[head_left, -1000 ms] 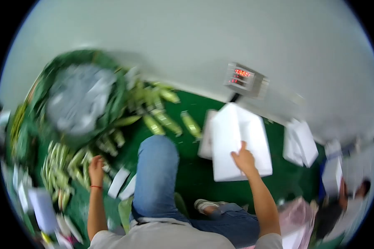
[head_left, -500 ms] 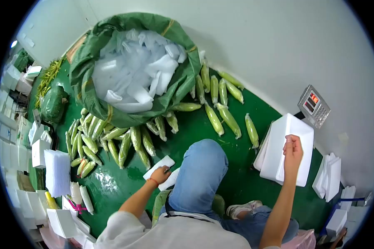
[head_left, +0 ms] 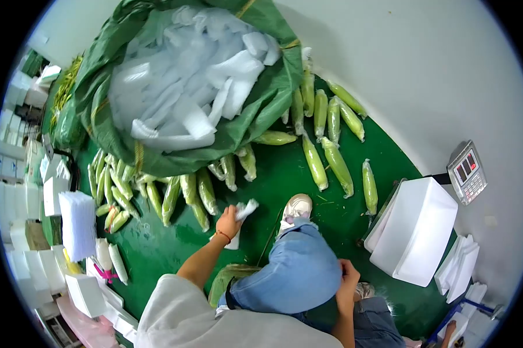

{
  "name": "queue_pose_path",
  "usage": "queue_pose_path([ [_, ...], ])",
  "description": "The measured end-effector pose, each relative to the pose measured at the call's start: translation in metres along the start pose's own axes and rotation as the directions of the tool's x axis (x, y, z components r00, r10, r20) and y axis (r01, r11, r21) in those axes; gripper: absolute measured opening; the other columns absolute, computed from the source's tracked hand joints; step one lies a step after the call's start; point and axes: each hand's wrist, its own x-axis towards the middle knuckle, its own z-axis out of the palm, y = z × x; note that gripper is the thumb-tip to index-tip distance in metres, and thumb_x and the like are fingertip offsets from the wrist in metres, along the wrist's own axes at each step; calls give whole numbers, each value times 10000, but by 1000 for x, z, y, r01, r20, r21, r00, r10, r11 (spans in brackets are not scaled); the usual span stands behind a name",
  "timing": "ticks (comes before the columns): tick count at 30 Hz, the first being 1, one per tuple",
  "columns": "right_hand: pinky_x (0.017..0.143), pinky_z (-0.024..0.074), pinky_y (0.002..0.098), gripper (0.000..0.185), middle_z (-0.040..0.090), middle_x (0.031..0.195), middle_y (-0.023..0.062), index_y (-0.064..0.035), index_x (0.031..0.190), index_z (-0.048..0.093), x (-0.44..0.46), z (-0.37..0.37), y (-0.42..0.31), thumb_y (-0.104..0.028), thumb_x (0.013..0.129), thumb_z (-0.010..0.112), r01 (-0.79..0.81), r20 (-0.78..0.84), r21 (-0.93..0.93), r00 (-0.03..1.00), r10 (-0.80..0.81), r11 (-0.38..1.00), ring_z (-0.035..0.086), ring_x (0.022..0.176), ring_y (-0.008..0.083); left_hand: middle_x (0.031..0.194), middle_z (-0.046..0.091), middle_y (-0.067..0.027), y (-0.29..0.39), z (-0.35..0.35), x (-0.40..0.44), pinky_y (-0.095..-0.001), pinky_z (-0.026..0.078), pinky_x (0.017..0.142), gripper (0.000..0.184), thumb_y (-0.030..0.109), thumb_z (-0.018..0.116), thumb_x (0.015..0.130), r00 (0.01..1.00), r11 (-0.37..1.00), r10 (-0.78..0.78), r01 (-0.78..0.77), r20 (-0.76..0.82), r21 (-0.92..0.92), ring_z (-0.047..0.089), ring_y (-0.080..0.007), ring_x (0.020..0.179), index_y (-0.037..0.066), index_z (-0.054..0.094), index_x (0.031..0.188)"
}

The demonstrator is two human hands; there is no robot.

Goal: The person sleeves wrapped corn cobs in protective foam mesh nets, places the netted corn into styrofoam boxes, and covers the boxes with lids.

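My left hand point(head_left: 229, 224) is closed round a crumpled white foam piece point(head_left: 247, 209), just above the green floor. Another white foam piece point(head_left: 233, 241) shows below that hand, partly hidden by the wrist. Beside my bent knee is my right hand point(head_left: 347, 279), fingers curled in; whatever they hold, if anything, is hidden. Film-wrapped corn ears point(head_left: 205, 192) lie near my left hand. A white foam box point(head_left: 415, 229) rests tilted at the right, against a digital scale point(head_left: 469, 173) with a lit red display.
A large green sack point(head_left: 287, 75) full of white foam pieces point(head_left: 180, 87) stands ahead. More wrapped corn point(head_left: 337, 165) lies to its right. Foam sheets point(head_left: 77, 226) and boxes line the left; flat foam panels point(head_left: 457, 267) lie at the right wall.
My right hand has left the foam box and dropped to beside my knee. My left hand has lifted a foam piece off the floor. My foot has come into view ahead.
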Motion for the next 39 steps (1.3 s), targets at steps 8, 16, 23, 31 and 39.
queue_pose_path([
  [8, 554, 397, 233, 168, 584, 701, 43, 26, 912, 643, 23, -46, -31, -130, 917, 582, -25, -181, 64, 983, 36, 998, 484, 601, 84, 1085, 592, -148, 151, -7, 95, -429, 496, 793, 453, 109, 614, 801, 922, 902, 381, -388, -75, -189, 588, -375, 951, 135, 501, 1239],
  [16, 582, 410, 227, 165, 582, 711, 35, 31, 869, 630, 41, -95, -12, -101, 922, 548, 8, -479, -243, 869, -127, 970, 529, 630, 99, 1122, 534, -122, 164, 6, 145, -461, 445, 847, 526, 171, 708, 691, 952, 829, 256, -305, 168, 469, 516, -335, 1083, 136, 526, 1184],
  [23, 798, 484, 328, 234, 626, 917, 128, -20, 1106, 587, 116, -52, 4, -81, 881, 578, 49, -238, 38, 971, -38, 998, 614, 847, 262, 1331, 432, -174, 210, 28, 135, -487, 319, 1030, 725, 239, 769, 660, 781, 745, 623, -606, 34, 277, 400, -370, 1240, 174, 480, 1322],
  [31, 958, 377, 509, 730, 397, 1322, 178, -219, 1436, 290, 302, 28, 133, -201, 791, 633, -196, -250, -638, 967, 40, 745, 424, 1164, 393, 1222, 517, -128, 190, 67, 145, -438, 432, 871, 422, 229, 723, 698, 842, 776, 503, -539, 194, 327, 529, -336, 1044, 185, 621, 1106],
  [39, 872, 418, 514, 866, 410, 1162, 180, -287, 1474, 197, 330, 103, 94, -323, 767, 695, -171, -134, -501, 984, 119, 848, 432, 1058, 398, 1189, 525, -151, 150, 53, 150, -408, 520, 785, 354, 204, 723, 724, 853, 840, 267, -435, 449, 325, 596, -358, 939, 138, 560, 1032],
])
